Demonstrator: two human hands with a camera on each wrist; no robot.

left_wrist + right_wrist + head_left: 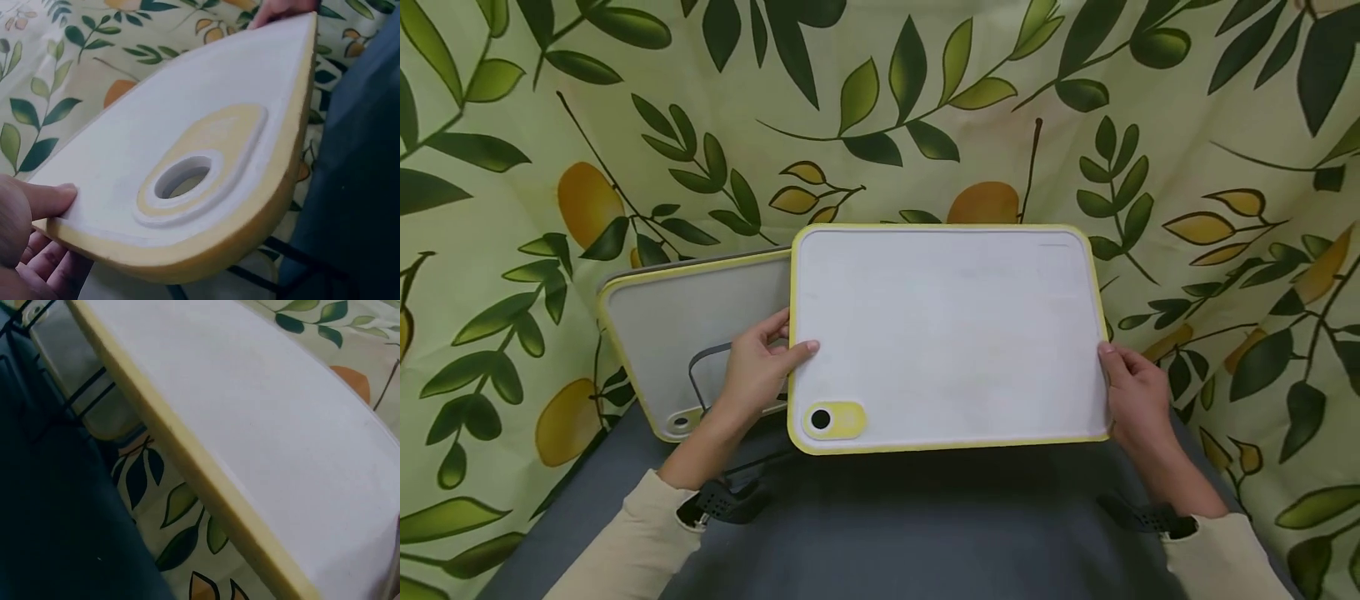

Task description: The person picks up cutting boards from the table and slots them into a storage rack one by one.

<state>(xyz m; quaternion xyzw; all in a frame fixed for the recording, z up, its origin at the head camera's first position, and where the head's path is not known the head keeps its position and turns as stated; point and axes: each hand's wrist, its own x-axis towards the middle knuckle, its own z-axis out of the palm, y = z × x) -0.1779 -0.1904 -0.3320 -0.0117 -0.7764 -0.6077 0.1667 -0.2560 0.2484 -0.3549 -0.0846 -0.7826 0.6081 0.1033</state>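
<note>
A white cutting board (pixel 947 333) with a yellow rim is held up broadside, above the dark surface. Its yellow corner patch has a round hole (pixel 187 178). My left hand (pixel 760 367) grips the left edge, thumb on the white face and fingers behind. At the opposite edge my right hand (pixel 1135 396) pinches the board, thumb in front; its other fingers are partly hidden. In the right wrist view, the board (pixel 244 412) fills most of the frame and the hand barely shows. Behind the left hand, a second similar board (pixel 662 333) leans in a dark wire rack (pixel 696 367).
A dark grey tabletop (pixel 880 533) spreads below the hands. Cloth printed with leaves and fruit (pixel 880 100) hangs behind and along both sides. A grey edge (pixel 700 262) shows behind the leaning board's top.
</note>
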